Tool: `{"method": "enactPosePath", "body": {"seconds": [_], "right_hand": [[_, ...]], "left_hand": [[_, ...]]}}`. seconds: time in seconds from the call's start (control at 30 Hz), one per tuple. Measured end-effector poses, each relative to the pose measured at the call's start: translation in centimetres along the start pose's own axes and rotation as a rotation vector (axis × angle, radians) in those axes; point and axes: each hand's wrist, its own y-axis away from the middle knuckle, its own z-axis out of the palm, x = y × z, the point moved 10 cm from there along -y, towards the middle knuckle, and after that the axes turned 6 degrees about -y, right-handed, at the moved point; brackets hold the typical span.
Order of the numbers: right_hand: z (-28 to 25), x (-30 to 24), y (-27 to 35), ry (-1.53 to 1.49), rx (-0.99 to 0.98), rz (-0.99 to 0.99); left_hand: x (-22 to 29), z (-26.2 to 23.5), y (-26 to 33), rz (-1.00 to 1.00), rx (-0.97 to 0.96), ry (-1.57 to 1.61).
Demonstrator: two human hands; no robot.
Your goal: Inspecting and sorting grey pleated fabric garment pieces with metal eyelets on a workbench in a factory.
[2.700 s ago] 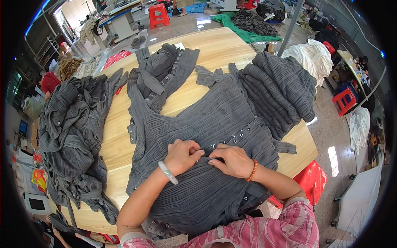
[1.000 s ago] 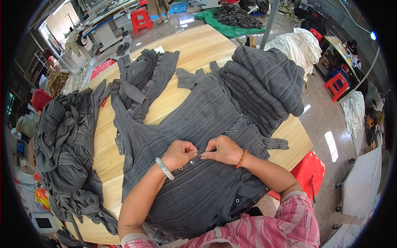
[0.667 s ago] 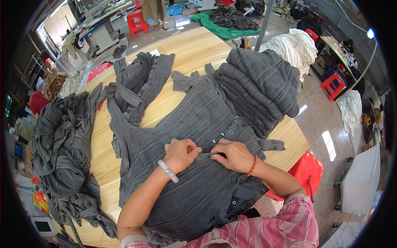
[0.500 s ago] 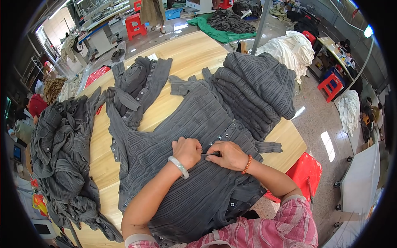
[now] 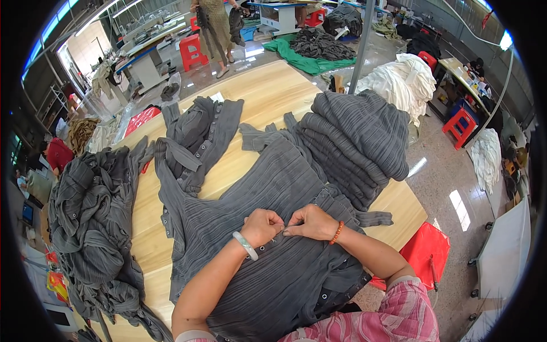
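A dark grey, crinkle-pleated garment (image 5: 250,285) is spread over the wooden table in front of me, its near part reaching toward my body. My left hand (image 5: 263,227), with a pale bangle at the wrist, is closed in a pinch on the garment's snap-studded edge. Right beside it my right hand (image 5: 310,222), wearing an orange bead bracelet, pinches the same edge, and the two sets of fingertips meet. Small round metal snaps show on the cloth just below the left fingers. What lies between the fingertips is too small to make out.
A folded stack of grey garments (image 5: 359,142) stands at the far right of the table (image 5: 154,239). Another garment (image 5: 202,137) lies far left, and a loose heap (image 5: 91,216) covers the left edge. A red plastic bag (image 5: 426,253) is at the right. Someone stands beyond the table.
My hands have drawn together, and their fingertips now meet. Snaps now show below the left fingers. The whole view has tilted up slightly, so more of the person beyond the table shows.
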Motion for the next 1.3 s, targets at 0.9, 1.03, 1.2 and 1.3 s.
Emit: {"method": "enactPosePath", "body": {"seconds": [0.9,1.03,1.2,1.3], "right_hand": [[-3.0,-3.5,4.1,0.497,0.178,-0.326],[-3.2,-1.5,2.7,0.411,0.108,-0.182],[-3.3,-1.0,1.9,0.365,0.105,-0.120],[-3.4,-0.9,1.9,0.323,0.146,-0.082]], "left_hand": [[4.1,0.8,-2.3,0.018,0.146,-0.432],[4.0,1.7,-2.4,-0.023,0.103,-0.439],[1.5,2.3,-2.6,-0.086,0.021,-0.175],[0.4,2.5,-3.2,-0.043,0.022,0.017]]}}
